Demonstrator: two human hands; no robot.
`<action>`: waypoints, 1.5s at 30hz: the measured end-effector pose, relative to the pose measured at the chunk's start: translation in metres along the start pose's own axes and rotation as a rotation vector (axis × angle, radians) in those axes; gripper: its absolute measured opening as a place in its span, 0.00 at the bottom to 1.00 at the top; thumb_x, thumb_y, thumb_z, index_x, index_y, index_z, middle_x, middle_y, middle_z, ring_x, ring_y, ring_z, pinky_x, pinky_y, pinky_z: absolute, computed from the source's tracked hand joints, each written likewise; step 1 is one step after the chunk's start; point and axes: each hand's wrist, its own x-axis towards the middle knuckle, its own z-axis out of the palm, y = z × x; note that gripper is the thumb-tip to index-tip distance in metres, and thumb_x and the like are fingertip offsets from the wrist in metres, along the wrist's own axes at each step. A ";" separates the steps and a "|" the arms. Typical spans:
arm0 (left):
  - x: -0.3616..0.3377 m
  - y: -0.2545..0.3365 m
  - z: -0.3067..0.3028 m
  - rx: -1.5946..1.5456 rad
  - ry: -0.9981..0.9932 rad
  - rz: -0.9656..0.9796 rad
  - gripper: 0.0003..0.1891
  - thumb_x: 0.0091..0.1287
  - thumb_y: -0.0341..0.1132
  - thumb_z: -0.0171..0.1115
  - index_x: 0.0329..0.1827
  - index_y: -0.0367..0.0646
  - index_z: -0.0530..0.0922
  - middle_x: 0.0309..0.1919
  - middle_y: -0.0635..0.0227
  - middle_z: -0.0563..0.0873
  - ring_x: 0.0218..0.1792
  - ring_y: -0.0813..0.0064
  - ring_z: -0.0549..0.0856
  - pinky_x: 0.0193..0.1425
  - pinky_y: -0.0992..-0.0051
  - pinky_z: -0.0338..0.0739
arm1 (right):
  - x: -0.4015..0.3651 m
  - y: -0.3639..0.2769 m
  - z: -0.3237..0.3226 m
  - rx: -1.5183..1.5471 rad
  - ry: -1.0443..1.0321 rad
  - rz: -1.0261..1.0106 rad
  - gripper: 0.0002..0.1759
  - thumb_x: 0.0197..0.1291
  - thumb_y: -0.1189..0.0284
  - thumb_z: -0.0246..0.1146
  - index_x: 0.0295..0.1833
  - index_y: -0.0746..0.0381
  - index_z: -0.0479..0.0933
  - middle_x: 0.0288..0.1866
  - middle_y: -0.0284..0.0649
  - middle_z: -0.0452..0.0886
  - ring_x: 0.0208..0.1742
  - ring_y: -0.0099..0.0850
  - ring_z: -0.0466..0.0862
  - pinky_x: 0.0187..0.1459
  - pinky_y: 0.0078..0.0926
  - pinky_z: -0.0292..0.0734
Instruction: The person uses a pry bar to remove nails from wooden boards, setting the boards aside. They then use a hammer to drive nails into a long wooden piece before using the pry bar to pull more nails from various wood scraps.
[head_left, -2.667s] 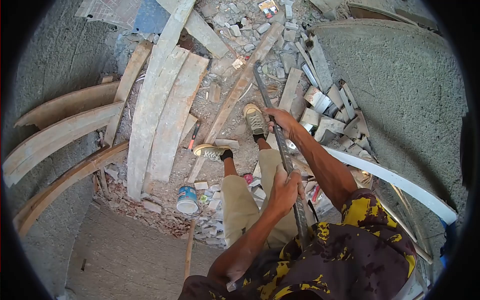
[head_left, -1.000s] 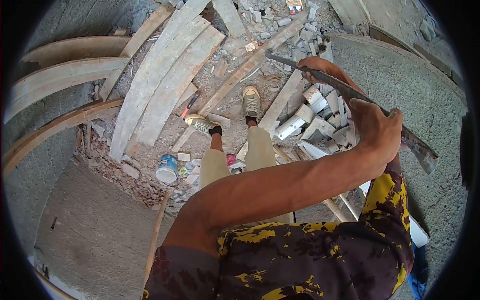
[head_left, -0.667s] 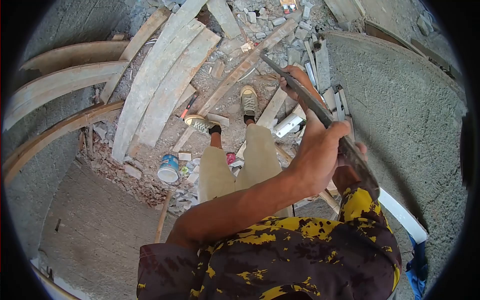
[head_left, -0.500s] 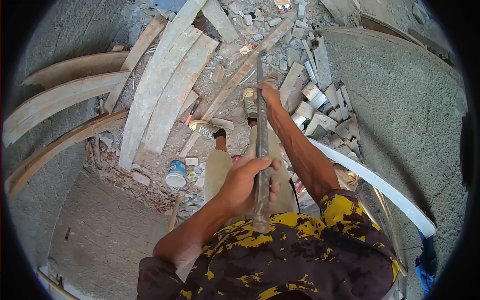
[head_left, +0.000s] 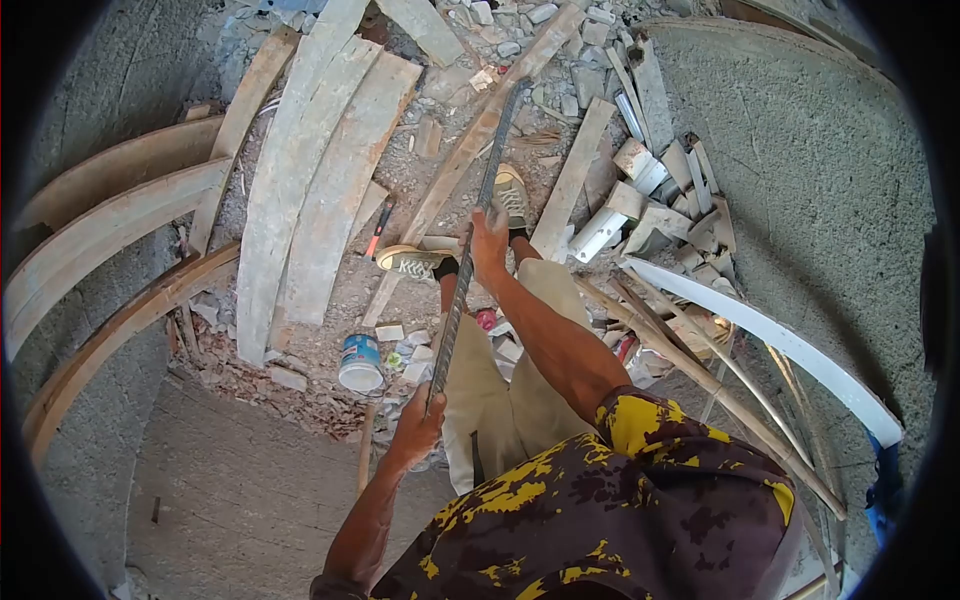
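I look down on my legs and both shoes (head_left: 412,262) standing on rubble. A long dark steel bar (head_left: 497,150) runs from near my waist forward over the debris, its far tip by a diagonal wooden plank (head_left: 455,170). My right hand (head_left: 488,240) is closed around the bar partway along, near my right shoe (head_left: 511,194). Gripping the bar's near end, my left hand (head_left: 416,428) sits low by my left thigh.
Curved wooden boards (head_left: 300,180) lie at the left and centre. A blue-and-white can (head_left: 360,362) stands by my left foot, and a red-handled tool (head_left: 377,233) lies nearby. Broken tile pieces (head_left: 650,200) pile on the right under a rough concrete wall (head_left: 820,150). A white curved strip (head_left: 790,345) crosses right.
The bar was swung up to the right, then came back down; now it points forward and low, and my left hand has slid to its near end.
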 end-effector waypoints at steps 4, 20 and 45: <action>0.001 0.001 -0.011 -0.004 -0.043 0.004 0.31 0.70 0.58 0.48 0.59 0.37 0.67 0.20 0.76 0.69 0.20 0.85 0.68 0.20 0.77 0.66 | 0.085 0.005 -0.021 0.285 -0.058 0.168 0.18 0.69 0.60 0.50 0.59 0.56 0.65 0.30 0.39 0.74 0.24 0.26 0.76 0.24 0.27 0.75; 0.079 -0.044 -0.107 0.583 0.342 -0.187 0.28 0.60 0.57 0.67 0.22 0.39 0.70 0.11 0.70 0.71 0.16 0.82 0.70 0.18 0.73 0.64 | 0.296 0.121 0.112 -0.900 0.003 -0.778 0.37 0.54 0.68 0.65 0.67 0.73 0.59 0.57 0.61 0.72 0.58 0.54 0.74 0.59 0.43 0.70; -0.013 0.105 -0.014 0.460 0.324 -0.400 0.16 0.68 0.49 0.58 0.32 0.46 0.72 0.15 0.81 0.67 0.14 0.88 0.64 0.17 0.82 0.56 | 0.308 0.030 -0.026 -1.010 -0.026 -0.982 0.25 0.56 0.72 0.63 0.60 0.65 0.67 0.69 0.55 0.61 0.65 0.54 0.69 0.61 0.43 0.72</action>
